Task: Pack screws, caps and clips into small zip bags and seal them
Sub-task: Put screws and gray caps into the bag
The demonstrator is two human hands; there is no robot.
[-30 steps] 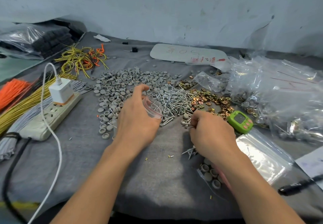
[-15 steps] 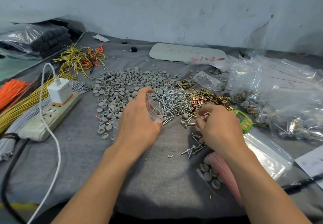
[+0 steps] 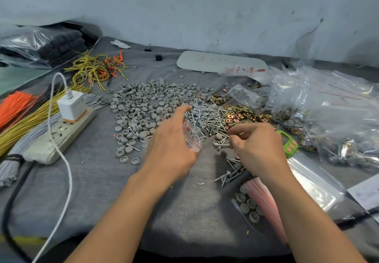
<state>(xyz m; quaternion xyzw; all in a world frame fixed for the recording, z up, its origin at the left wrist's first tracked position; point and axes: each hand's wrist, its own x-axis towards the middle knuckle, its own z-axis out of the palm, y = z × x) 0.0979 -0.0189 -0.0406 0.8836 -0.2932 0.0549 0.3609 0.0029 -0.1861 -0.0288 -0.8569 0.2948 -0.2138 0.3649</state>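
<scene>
Moved since a second ago: our right hand, up from the loose screws at lower centre to the near edge of the screw pile at mid-frame, where it now covers part of the green counter. Our left hand has kept its place, forefinger now stretched out over the pile.

Head view, items as we find them:

- Left hand: thumb and curled fingers hold a small zip bag, red seal strip showing, mouth turned toward the right hand. We cannot tell its contents, as the pile shows through it.
- Right hand: fingers curled, thumb and forefinger pinched narrow on a small metal piece. Screw or clip, too small to tell. It sits near the bag's mouth, apart from it.
- Caps: grey, spread left of the screw pile, upper centre.
- Clips: brassy, just right of the pile.
- Bag of caps: lower right, beside a pink-edged stack of empty bags.
- Packed bags: heaped at the right edge.

We judge the pick made and the drop into the held bag next. That bag is unsealed. The heap of packed bags suggests the task is well under way.
</scene>
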